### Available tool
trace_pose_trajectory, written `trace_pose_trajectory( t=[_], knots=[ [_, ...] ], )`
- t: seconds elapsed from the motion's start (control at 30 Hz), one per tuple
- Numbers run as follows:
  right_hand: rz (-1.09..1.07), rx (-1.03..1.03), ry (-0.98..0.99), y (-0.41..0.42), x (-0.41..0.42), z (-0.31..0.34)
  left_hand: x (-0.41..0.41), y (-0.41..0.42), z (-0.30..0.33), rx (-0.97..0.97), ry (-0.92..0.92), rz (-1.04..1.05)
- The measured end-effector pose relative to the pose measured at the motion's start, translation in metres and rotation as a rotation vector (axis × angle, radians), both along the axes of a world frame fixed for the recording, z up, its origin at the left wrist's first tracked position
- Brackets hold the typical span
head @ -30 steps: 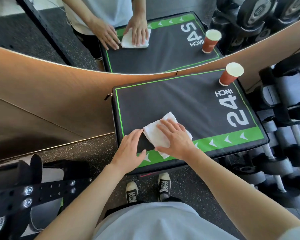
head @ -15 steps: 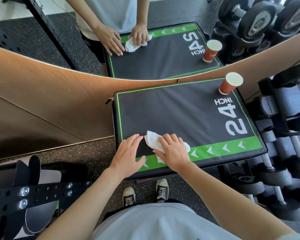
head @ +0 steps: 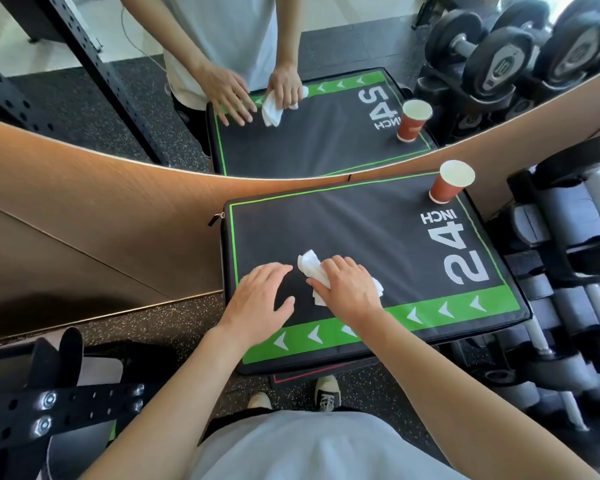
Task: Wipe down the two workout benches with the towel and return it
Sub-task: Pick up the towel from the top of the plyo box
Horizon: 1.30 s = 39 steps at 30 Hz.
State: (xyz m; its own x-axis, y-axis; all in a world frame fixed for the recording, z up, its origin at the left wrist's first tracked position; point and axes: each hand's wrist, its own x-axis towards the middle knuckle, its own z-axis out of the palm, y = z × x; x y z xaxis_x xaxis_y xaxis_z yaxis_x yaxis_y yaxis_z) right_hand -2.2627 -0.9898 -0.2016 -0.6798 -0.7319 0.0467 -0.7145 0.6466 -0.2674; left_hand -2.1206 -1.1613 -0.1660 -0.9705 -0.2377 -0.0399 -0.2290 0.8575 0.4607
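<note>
A black padded box (head: 361, 230) with green trim and white "24 INCH" lettering stands in front of me, against a mirrored wall. A crumpled white towel (head: 310, 265) lies on its near left part. My right hand (head: 347, 289) grips the towel with curled fingers, bunching it up. To the left of the towel, my left hand (head: 260, 303) rests flat on the black top with fingers spread.
A red paper cup (head: 449, 183) stands on the box's far right corner. A dumbbell rack (head: 568, 258) fills the right side. A black metal frame with bolts (head: 49, 407) is at the lower left. The mirror (head: 291, 64) reflects the scene.
The towel went from spread under a flat right hand to bunched in curled fingers. My view has shifted closer to the box. The left hand stayed flat beside it.
</note>
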Motion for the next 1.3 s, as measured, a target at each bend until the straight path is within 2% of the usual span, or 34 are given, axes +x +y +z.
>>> trace_pose_trajectory(
  t=[0.23,0.43,0.57,0.8,1.0,1.3],
  knots=[
    [-0.129,-0.076,-0.03,0.011,0.007,0.022,-0.013,-0.002,0.018,-0.009,0.055,-0.069],
    [-0.287,-0.048,0.017,0.012,0.034,0.035,-0.014,-0.022,0.031,-0.017,0.096,-0.193],
    [-0.421,-0.05,0.08,0.009,0.064,0.049,-0.011,-0.042,0.041,-0.045,0.112,-0.317],
    [-0.673,-0.086,0.078,0.003,0.142,0.069,0.013,-0.062,0.051,-0.051,0.146,-0.493],
    [-0.899,-0.071,0.097,0.026,0.214,0.084,0.04,-0.033,0.058,0.009,0.156,-0.68],
    [-1.185,-0.068,0.133,0.096,0.311,0.101,0.077,0.059,0.07,0.096,0.21,-0.943]
  ],
)
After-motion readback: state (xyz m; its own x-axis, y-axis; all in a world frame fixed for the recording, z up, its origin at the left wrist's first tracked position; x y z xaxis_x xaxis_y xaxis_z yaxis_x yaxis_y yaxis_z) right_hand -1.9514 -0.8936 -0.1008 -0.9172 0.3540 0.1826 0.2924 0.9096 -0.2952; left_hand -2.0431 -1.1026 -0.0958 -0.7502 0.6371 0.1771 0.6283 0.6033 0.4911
